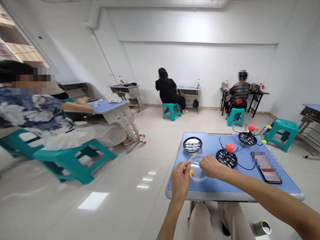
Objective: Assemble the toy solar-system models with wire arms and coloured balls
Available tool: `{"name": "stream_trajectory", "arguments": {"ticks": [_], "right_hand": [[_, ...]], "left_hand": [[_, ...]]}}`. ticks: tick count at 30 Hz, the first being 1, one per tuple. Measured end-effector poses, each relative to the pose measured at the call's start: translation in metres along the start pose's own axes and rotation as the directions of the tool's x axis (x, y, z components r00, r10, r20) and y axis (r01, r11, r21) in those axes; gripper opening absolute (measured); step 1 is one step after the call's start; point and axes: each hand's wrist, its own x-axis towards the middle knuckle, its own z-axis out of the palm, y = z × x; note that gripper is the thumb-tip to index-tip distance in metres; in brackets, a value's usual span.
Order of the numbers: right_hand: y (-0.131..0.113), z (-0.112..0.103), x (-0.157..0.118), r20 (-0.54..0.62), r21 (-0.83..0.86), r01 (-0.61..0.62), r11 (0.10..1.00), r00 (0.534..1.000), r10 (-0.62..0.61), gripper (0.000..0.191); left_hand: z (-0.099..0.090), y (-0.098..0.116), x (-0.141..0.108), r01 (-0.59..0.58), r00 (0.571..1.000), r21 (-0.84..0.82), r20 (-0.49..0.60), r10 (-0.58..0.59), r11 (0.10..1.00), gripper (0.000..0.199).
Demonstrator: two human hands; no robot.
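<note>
A clear plastic bowl (199, 179) stands near the front left of the blue desk. A small yellow ball (191, 172) shows at its left side, and a bit of teal shows lower right in it. My left hand (181, 178) is at the bowl's left rim, thumb and fingertips pinched; what they grip is too small to make out. Over the bowl's right side, my right hand (210, 165) is closed, its fingertips hidden. Just beyond it stands a planet model (229, 148) with a red ball, bare black wire arms and a black round base.
Behind are a round black tray (192, 144) and a second model (252, 128) with coloured balls on its arms. A phone (268, 170) lies at right. A dark cup (262, 228) is on the floor. A person (37, 110) sits at a desk at left; others sit farther back.
</note>
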Motion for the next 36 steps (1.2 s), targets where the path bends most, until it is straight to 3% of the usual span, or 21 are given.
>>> {"name": "stream_trajectory", "arguments": {"ticks": [5,10,13,14,15,17,18,20,23,27,32,36], "right_hand": [[-0.001,0.006,0.006,-0.011,0.099,0.001,0.995,1.0,0.0,0.019],[0.013,-0.012,-0.009,-0.127,0.29,0.018,0.957,0.992,0.02,0.019],[0.028,-0.023,-0.037,-0.2,0.548,0.118,0.828,0.98,-0.008,0.025],[0.032,-0.024,-0.047,-0.233,0.798,0.188,0.573,0.973,0.004,0.025],[0.035,-0.024,-0.057,-0.25,0.933,0.239,0.268,0.968,0.005,0.025],[0.039,-0.022,-0.075,-0.238,0.951,0.229,-0.209,0.971,-0.016,0.023],[0.04,-0.021,-0.082,-0.232,0.914,0.207,-0.35,0.972,-0.031,0.023],[0.041,-0.017,-0.091,-0.233,0.857,0.184,-0.482,0.972,-0.042,0.023],[0.043,-0.014,-0.099,-0.247,0.819,0.194,-0.541,0.969,-0.026,0.022],[0.05,-0.012,-0.104,-0.258,0.813,0.212,-0.543,0.966,-0.009,0.024],[0.062,-0.013,-0.105,-0.32,0.856,0.284,-0.432,0.948,-0.01,0.028],[0.086,-0.025,-0.1,-0.325,0.914,0.307,-0.265,0.946,-0.024,0.033]], "left_hand": [[-0.002,0.002,-0.004,0.004,1.0,-0.013,0.009,-0.004,1.0,0.031],[-0.005,0.013,-0.006,0.051,0.999,-0.055,-0.015,-0.051,0.997,0.03],[-0.003,0.032,-0.014,0.047,0.999,-0.143,-0.017,-0.05,0.989,0.03],[-0.001,0.04,-0.018,0.037,0.999,-0.176,0.0,-0.037,0.984,0.031],[0.002,0.049,-0.022,0.02,1.0,-0.208,0.017,-0.017,0.978,0.031],[0.008,0.066,-0.03,-0.024,0.997,-0.259,0.066,0.042,0.966,0.033],[0.012,0.073,-0.033,-0.056,0.994,-0.277,0.074,0.08,0.959,0.033],[0.018,0.085,-0.037,-0.121,0.986,-0.288,0.079,0.149,0.95,0.032],[0.026,0.096,-0.038,-0.21,0.97,-0.255,0.064,0.233,0.944,0.027],[0.034,0.101,-0.037,-0.336,0.937,-0.219,0.02,0.349,0.916,0.027],[0.046,0.105,-0.03,-0.424,0.903,-0.206,-0.022,0.429,0.882,0.029],[0.057,0.115,-0.011,-0.413,0.903,-0.243,0.02,0.43,0.878,0.027]]}}
